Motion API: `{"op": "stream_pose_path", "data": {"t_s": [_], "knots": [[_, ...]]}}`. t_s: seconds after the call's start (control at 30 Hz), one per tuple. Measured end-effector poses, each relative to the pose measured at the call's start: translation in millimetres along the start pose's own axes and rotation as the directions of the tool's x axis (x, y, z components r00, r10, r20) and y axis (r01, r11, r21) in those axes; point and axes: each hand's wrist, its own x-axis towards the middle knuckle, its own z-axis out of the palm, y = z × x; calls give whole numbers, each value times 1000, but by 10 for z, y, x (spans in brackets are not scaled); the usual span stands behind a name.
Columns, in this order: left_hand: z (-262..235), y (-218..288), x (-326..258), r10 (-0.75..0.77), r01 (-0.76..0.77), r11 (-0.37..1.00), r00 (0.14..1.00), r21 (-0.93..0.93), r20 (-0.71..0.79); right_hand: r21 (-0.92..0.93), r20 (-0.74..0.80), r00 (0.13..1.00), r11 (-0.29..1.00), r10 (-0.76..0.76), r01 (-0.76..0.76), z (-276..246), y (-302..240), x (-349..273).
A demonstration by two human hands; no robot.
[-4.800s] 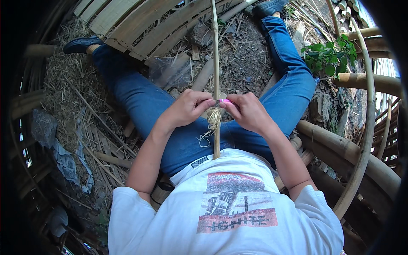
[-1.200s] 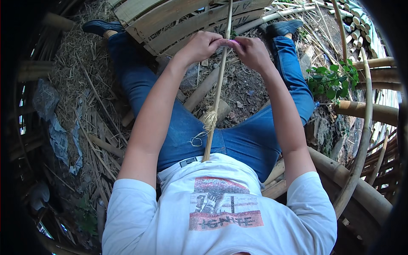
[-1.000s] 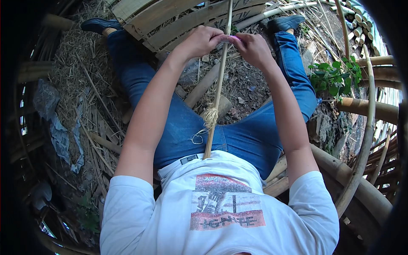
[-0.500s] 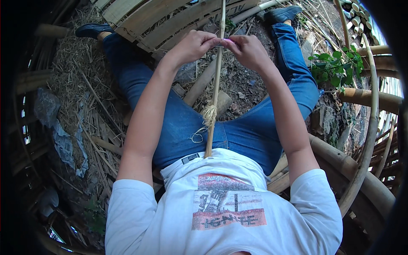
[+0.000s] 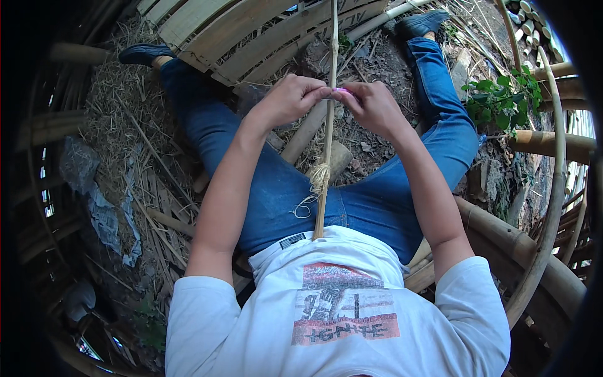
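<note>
A long thin bamboo stick (image 5: 328, 139) runs up the middle, away from my waist, its near end against my white shirt. A tuft of pale fibre string (image 5: 320, 176) is wound round it, with a loose loop hanging to the left. Farther up, my left hand (image 5: 290, 100) and my right hand (image 5: 372, 108) meet at the stick from either side, each closed in a pinch. A small bright pink object (image 5: 342, 90) shows at my right fingertips, its kind unclear. What my left fingertips pinch is hidden.
My legs in jeans (image 5: 443, 103) are spread on either side. A slatted wooden panel (image 5: 251, 38) stands at the far left. Thick bamboo poles (image 5: 502, 226) lie right, near a leafy green plant (image 5: 502, 100). Dry straw (image 5: 135, 119) and plastic scraps (image 5: 103, 210) cover the left ground.
Both hands have come down along the stick toward my body, still pinched together at it. The pink object has come with them. The whole view has shifted slightly.
</note>
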Motion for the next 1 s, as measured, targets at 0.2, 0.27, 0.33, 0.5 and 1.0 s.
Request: {"op": "stream_pose_path", "data": {"t_s": [0.2,0.27,0.33,0.5,1.0], "knots": [[53,238,-263,-39,39,999,998,0,-40,2,-29,1000,1000,12,-12,80,-127,-229],[86,282,-331,-35,36,999,998,17,-45,3,-36,999,1000,2,-2,110,-131,-291],[126,285,-394,-32,33,999,998,31,-52,2,-41,999,1000,-8,8,150,-129,-358],[192,369,-589,-26,28,998,999,57,-28,25,-48,996,996,-81,82,262,-139,-560],[193,494,-672,-114,113,991,993,76,12,24,-16,999,999,-30,31,236,-244,-661]]}}
